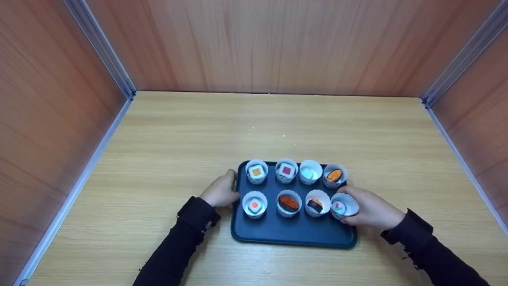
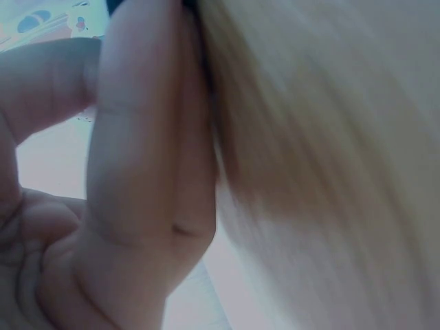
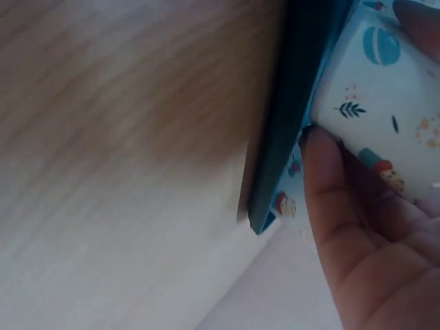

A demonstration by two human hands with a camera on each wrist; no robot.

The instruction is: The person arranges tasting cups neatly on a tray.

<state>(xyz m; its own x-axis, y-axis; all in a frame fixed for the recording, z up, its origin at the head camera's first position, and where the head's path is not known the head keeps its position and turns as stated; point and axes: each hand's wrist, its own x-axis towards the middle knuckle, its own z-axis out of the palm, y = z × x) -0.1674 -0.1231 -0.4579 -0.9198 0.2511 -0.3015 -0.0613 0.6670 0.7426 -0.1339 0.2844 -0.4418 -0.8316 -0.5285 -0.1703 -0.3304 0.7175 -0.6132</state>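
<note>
A dark blue tray [image 1: 293, 232] carries several white paper cups in two rows, each with a small sushi-like piece inside. At the tray's left edge, my left hand [image 1: 221, 190] grips the rim; the left wrist view shows its bent fingers [image 2: 141, 124] close up. My right hand [image 1: 373, 208] holds the near row's rightmost paper cup [image 1: 351, 200], which leans over the tray's right side. A printed pattern shows on that cup [image 3: 378, 89] in the right wrist view, beside the tray's dark edge [image 3: 285, 117]. Part of its base is hidden by the fingers.
Other cups stand close by: one with an orange-topped piece [image 1: 334, 176] behind, one with a dark-wrapped piece [image 1: 316, 204] to the left. Wooden panels with metal corner strips [image 1: 107, 51] enclose the light wood table [image 1: 178, 139]. Tiny white specks lie beyond the tray.
</note>
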